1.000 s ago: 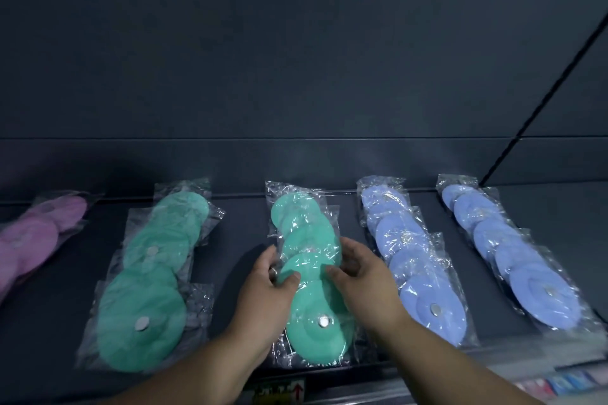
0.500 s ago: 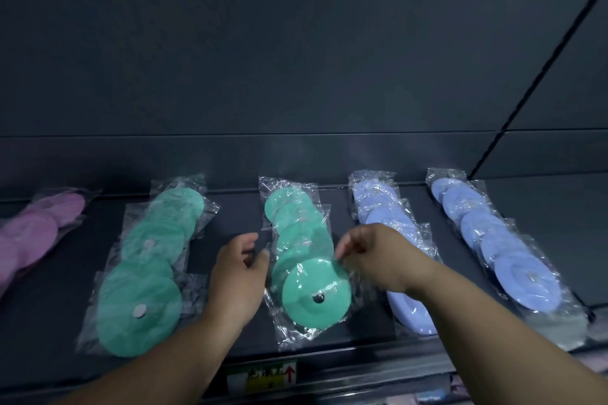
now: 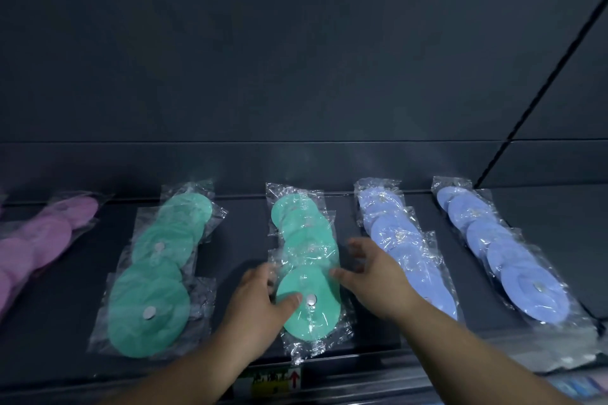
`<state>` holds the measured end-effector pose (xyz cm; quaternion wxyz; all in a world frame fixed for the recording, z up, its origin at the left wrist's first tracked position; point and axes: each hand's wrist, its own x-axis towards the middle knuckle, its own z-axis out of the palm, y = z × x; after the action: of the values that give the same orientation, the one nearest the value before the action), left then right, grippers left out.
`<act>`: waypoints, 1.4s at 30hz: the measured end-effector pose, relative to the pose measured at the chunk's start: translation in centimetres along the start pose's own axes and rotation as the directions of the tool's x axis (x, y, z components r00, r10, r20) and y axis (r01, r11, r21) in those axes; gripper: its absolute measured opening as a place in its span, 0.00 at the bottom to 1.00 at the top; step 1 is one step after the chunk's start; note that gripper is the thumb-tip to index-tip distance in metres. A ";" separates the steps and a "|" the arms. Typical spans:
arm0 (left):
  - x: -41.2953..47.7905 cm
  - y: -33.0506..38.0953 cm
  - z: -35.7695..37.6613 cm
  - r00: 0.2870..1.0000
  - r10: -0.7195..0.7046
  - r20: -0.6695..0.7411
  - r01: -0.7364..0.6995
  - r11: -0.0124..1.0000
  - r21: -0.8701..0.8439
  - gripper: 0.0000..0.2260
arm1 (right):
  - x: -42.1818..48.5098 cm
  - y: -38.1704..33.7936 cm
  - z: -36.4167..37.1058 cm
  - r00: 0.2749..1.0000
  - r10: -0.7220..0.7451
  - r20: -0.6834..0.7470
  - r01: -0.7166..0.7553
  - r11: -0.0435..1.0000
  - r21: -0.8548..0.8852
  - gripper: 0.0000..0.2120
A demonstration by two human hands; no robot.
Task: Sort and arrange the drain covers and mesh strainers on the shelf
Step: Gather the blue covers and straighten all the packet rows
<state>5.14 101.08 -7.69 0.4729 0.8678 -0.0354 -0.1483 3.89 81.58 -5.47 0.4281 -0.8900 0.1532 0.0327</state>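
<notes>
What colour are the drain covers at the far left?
The far-left covers are purple; the head view shows them.

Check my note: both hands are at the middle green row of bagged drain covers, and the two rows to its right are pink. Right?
No: right of the middle green row lie two blue rows, not pink; the head view shows the only pink row at far left. The left hand and right hand are both at the middle row.
</notes>
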 end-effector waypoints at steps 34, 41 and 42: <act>0.6 -0.6 1.7 0.984 -0.025 -0.176 -0.003 0.987 -0.160 0.16 | -0.8 1.9 2.6 0.995 0.098 -0.027 -0.090 0.974 0.210 0.08; 0.4 -0.8 2.5 0.991 0.008 -0.135 -0.019 0.997 -0.077 0.19 | -0.7 2.7 2.4 0.997 0.016 -0.072 -0.012 0.998 0.058 0.13; 0.3 -0.8 2.5 0.991 0.001 -0.134 -0.009 0.998 -0.060 0.21 | -0.7 2.8 2.5 0.998 0.010 -0.061 -0.008 1.000 0.030 0.17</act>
<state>4.64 99.43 -9.69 0.5004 0.8611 -0.0012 -0.0893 2.53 82.06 -8.99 0.4363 -0.8834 0.1708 0.0050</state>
